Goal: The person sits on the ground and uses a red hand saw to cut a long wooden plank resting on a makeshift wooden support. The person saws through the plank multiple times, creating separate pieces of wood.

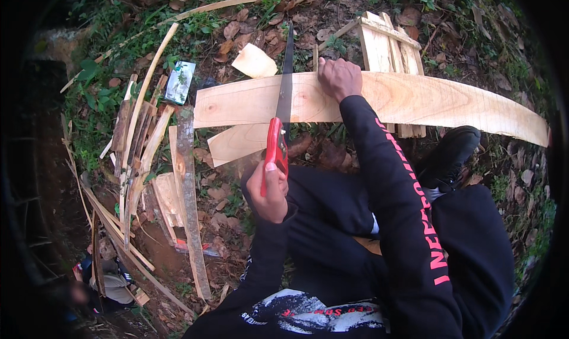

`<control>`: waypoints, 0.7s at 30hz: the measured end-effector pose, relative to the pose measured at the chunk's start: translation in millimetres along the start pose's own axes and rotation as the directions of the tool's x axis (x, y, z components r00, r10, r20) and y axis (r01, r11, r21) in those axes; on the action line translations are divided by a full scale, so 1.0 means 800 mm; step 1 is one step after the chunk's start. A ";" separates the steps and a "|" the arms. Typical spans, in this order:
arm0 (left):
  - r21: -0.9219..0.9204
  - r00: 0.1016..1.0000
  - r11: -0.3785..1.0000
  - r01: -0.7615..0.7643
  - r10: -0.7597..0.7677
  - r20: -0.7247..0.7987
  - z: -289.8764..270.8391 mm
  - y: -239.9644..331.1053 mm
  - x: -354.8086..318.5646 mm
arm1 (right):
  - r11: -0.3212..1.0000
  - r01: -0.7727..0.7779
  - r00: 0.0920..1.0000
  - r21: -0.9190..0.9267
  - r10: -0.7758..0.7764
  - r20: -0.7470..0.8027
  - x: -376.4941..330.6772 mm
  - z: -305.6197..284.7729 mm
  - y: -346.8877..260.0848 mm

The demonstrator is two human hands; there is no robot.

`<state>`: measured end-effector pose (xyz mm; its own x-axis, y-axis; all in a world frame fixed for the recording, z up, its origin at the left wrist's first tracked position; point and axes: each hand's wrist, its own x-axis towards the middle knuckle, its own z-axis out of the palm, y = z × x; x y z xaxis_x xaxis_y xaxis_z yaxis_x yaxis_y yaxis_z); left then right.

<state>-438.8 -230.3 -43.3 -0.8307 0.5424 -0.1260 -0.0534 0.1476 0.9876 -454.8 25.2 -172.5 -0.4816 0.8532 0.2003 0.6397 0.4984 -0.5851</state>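
A long pale wooden plank is seen lying across the upper middle of the frame, its long axis running from left to right, and it is supported at the upper right by a small stack of light wooden slats. A handsaw with a red handle and a dark narrow blade is laid across the plank at nearly a right angle, the blade pointing toward the top of the frame and meeting the plank left of its middle. The red handle is grasped firmly by the left hand at the centre of the frame, just below the plank. The right hand is pressed down on the plank's upper edge, fingers curled over it, just to the right of the blade, and is the nearer one to the cut. A dark shoe is seen below the plank at the right. Thin offcut strips are piled on the leaf-strewn ground at the left.
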 end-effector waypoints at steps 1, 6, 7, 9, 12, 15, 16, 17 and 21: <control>-0.018 1.000 1.000 0.019 -0.019 0.011 -0.010 -0.004 -0.012 | 1.000 -0.009 1.000 0.010 0.008 0.024 -0.003 0.001 0.004; 0.055 1.000 0.998 0.016 -0.016 0.006 -0.013 0.011 -0.055 | 0.999 -0.008 0.999 -0.036 0.010 0.039 0.006 0.004 0.017; 0.064 1.000 0.998 -0.005 0.004 0.023 -0.008 0.008 -0.045 | 0.999 -0.020 0.999 -0.050 0.022 0.038 0.007 0.004 0.021; 0.084 1.000 0.996 0.003 -0.005 0.025 0.018 0.003 0.005 | 0.997 -0.035 0.998 -0.062 0.038 0.043 0.012 0.003 0.021; 0.062 1.000 0.998 0.005 -0.003 -0.031 0.066 0.001 0.085 | 0.999 -0.043 0.994 -0.009 0.044 0.105 0.020 0.003 0.012; 0.016 0.999 1.000 0.025 -0.025 0.029 0.048 0.015 0.044 | 0.998 -0.068 0.993 0.011 0.066 0.100 0.038 -0.003 0.029; 0.018 0.999 0.999 0.031 -0.031 0.034 0.037 0.017 0.017 | 0.998 -0.063 0.992 -0.025 0.065 0.108 0.039 -0.004 0.037; 0.022 0.998 0.999 0.038 -0.038 0.043 0.027 0.020 -0.009 | 0.997 -0.071 0.992 -0.025 0.073 0.099 0.044 -0.009 0.043; 0.044 1.000 0.999 -0.026 0.025 0.014 0.027 0.016 -0.033 | 0.996 0.017 1.000 -0.082 -0.017 -0.006 0.042 -0.010 0.045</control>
<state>-405.5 -225.3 -29.3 -0.8239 0.5574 -0.1023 -0.0074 0.1699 0.9854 -443.3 73.3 -180.9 -0.4892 0.8453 0.2149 0.6785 0.5236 -0.5152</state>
